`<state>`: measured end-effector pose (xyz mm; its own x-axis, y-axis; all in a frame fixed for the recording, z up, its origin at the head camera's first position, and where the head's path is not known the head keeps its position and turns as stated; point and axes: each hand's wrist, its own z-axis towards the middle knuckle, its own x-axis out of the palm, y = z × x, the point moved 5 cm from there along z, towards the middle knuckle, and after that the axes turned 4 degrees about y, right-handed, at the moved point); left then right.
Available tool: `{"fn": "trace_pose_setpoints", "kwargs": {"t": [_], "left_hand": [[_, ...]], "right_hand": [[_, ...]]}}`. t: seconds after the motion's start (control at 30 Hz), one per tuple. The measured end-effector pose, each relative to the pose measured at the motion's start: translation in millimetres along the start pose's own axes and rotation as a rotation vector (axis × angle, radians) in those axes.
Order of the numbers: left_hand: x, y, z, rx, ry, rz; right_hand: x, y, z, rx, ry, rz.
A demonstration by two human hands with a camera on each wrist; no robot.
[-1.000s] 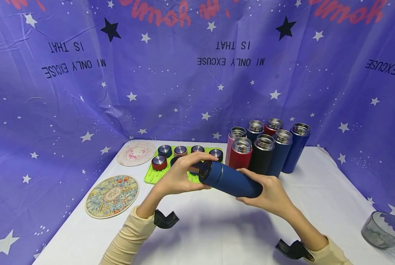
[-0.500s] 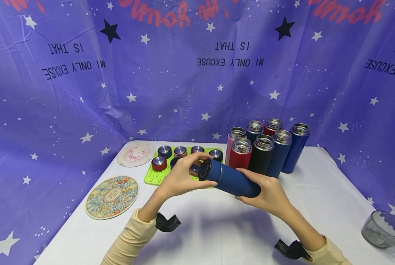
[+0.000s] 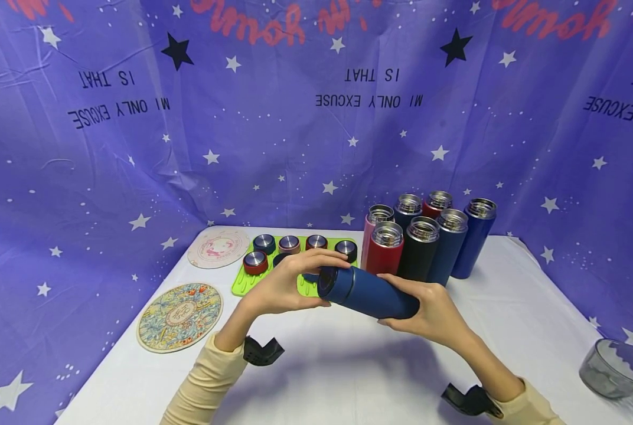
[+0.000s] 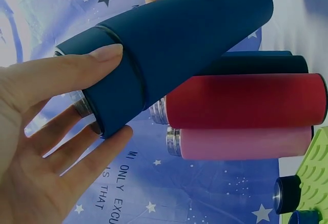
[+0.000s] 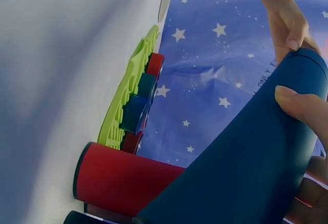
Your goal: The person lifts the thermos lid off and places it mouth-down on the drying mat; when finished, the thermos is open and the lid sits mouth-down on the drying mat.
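Observation:
A dark blue thermos bottle [image 3: 384, 296] is held tilted above the table, its lid end to the left and raised. My right hand [image 3: 432, 308] grips it near the base. At the other end my left hand [image 3: 281, 288] has thumb and fingertips around the lid [image 3: 340, 285], which sits on the bottle with a thin dark seam between them. In the left wrist view the thumb lies along the lid [image 4: 110, 93] and the fingertips reach its far rim. The right wrist view shows the right thumb pressed on the bottle's body [image 5: 241, 147].
Several uncapped bottles, among them a red one [image 3: 387, 257] and a black one [image 3: 418, 255], stand behind the right hand. Several lids, such as a red lid [image 3: 255, 262], rest on a green mat [image 3: 248, 285]. Two round mats [image 3: 180, 317] lie left; a glass bowl [image 3: 616, 369] stands far right.
My left thumb and fingers have shifted around the lid, the thumb sliding forward and then back down. The bottle and my right hand have stayed almost in place.

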<state>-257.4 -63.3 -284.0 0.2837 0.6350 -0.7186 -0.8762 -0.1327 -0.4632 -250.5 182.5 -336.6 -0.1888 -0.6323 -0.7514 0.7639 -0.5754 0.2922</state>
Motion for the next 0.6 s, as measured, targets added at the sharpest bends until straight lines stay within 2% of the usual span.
{"fn": "trace_pose_setpoints", "kwargs": {"t": [0.17,0.27,0.5,0.6], "left_hand": [[-6.9,-17.3,4.0,-0.008,-0.041,-0.052],[-7.5,-16.6,4.3,-0.05,-0.089,-0.085],[3.1,20.4,-1.9,-0.232,-0.183,-0.102],[5.5,25.6,-2.4,-0.251,-0.174,-0.103]], "right_hand": [[-2,2,0.5,-0.018,-0.031,-0.017],[-3,5,0.9,-0.045,-0.071,-0.065],[-7,10,-0.2,-0.087,-0.149,-0.224],[-7,9,-0.4,-0.087,-0.156,-0.244]]}}
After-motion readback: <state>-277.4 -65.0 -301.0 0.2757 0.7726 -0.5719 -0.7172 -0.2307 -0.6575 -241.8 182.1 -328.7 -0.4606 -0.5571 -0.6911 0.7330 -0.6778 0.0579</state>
